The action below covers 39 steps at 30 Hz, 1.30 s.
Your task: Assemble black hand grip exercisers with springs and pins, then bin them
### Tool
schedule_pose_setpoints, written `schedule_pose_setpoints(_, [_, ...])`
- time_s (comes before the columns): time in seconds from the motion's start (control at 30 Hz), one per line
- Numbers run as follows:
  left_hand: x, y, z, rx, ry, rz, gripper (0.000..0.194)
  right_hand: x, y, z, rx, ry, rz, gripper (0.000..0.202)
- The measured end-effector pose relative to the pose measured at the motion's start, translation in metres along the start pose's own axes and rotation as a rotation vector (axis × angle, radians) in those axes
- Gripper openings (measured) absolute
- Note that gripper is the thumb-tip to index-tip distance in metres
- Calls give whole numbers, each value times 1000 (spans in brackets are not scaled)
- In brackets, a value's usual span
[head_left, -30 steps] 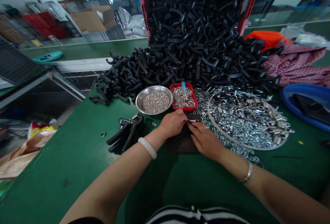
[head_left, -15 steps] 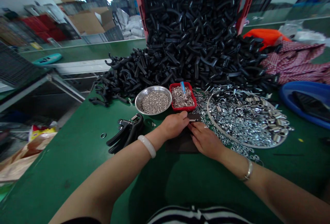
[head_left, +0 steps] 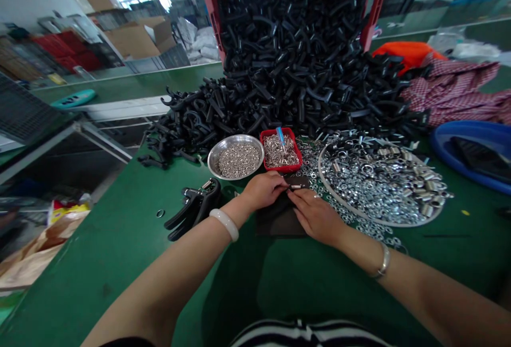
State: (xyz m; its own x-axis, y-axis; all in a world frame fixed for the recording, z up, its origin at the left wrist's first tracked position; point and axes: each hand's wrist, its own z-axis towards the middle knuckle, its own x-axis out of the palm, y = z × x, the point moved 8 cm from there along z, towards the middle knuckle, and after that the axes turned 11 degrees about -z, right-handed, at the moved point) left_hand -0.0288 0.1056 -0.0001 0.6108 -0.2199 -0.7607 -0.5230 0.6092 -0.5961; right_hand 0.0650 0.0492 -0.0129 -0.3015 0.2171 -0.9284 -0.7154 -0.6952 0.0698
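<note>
Over a dark flat pad (head_left: 281, 224), my two hands meet at a black plastic handle (head_left: 276, 209), partly hidden beneath them. My left hand (head_left: 264, 191) is closed, its thumb and fingers pinching near the handle's far end. Fingers of my right hand (head_left: 317, 215) press together on the same end from the right. A small metal spring (head_left: 296, 186) shows just beyond the fingertips. What exactly lies between the fingertips is hidden. To the left rests a hand grip strengthener (head_left: 195, 206) with black handles and a spring.
A steel bowl of tiny metal parts (head_left: 217, 168) and a red tray of pins (head_left: 283, 169) stand behind my hands. Nuts and springs (head_left: 371, 187) spread on the right, beside a blue basin (head_left: 451, 160). Black handles (head_left: 295, 70) pile up at the back. A ring (head_left: 160, 213) lies left.
My left hand has shifted slightly left and its thumb has come down. The spring beyond the fingertips is more exposed. The whole view has moved a little.
</note>
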Motion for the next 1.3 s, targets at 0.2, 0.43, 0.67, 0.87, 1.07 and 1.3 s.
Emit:
schedule_pose_setpoints(0.2, [-3,-1,1,-41,-17,32,12,1,0,-2,3,-4,6,39])
schedule_pose_setpoints(0.43, [-4,9,-2,-152,-112,-32,9,2,0,-1,-18,-4,-2,40])
schedule_pose_setpoints(0.67, [0,12,0,-217,-64,10,10,3,0,-2,-16,0,6,40])
schedule_pose_setpoints(0.87, [4,-8,-1,-130,10,256,14,0,1,-1,-17,-13,-28,39])
schedule_pose_setpoints(1.07, [12,-16,-7,-4,55,380,19,1,1,-2,-20,-10,-11,39])
schedule_pose_setpoints(1.3, [8,-8,-4,3,-16,225,12,-1,1,-1,-20,-25,-18,39])
